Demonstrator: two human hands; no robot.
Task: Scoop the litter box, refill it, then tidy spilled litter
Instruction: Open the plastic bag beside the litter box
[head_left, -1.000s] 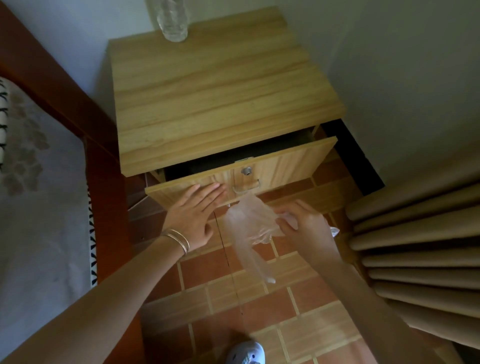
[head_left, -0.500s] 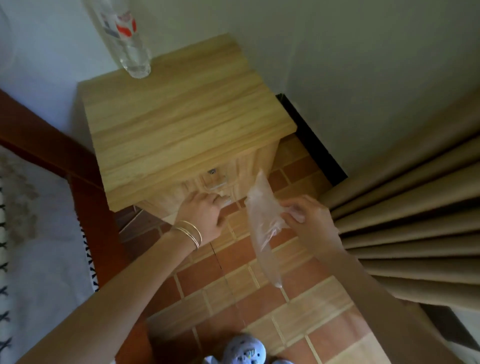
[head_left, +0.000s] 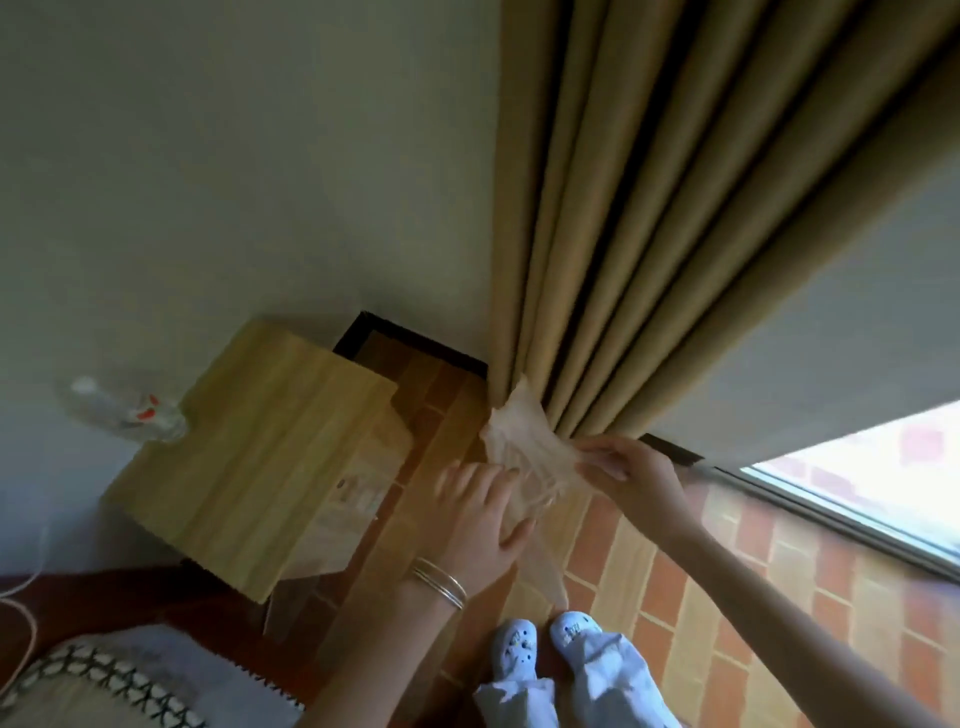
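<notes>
1 bag (head_left: 524, 441) pinched in right hand (head_left: 634, 478)

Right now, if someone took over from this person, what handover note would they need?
The right hand pinches a thin clear plastic bag by its edge; the left hand is open, fingers spread at the bag, blurred.
Both are before the curtain, beside the wooden nightstand.
No litter box, scoop or litter in view.
Done: bag in hand.
To do: scooping, refilling, tidying spills.
</notes>
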